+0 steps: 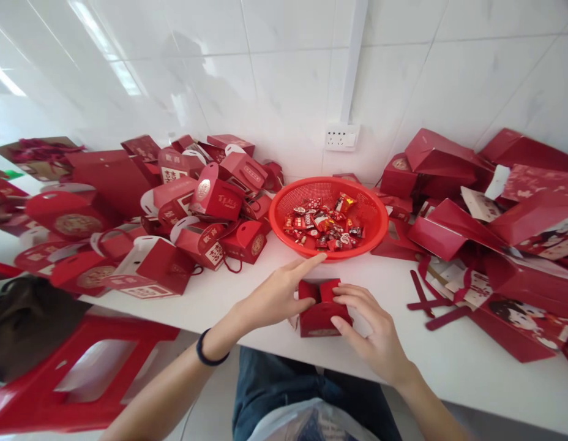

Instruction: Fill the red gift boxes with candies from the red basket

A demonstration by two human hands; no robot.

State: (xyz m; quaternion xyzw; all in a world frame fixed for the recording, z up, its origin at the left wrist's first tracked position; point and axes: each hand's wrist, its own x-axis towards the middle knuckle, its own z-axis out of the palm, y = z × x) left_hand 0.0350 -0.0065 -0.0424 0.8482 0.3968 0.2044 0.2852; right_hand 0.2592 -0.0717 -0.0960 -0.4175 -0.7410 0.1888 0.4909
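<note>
A small red gift box (pixel 324 320) stands on the table in front of me, its top flaps partly raised. My right hand (pixel 369 324) grips its right side, fingers at the back and thumb on the front panel. My left hand (pixel 277 294) is at the left of the box, index finger stretched toward the candy basket and thumb over the box's opening. Its other fingers are mostly hidden. Just behind the box is a red plastic basket (pixel 378 236) with several wrapped candies (pixel 323 223) in it.
Piles of red gift boxes (pixel 220 190) cover the left of the table (pixel 220 309). More red boxes (pixel 449 226) and dark red ribbon strips (pixel 426 300) lie to the right. A red plastic stool (pixel 141 331) stands at lower left. A power socket (pixel 341 137) is on the tiled wall.
</note>
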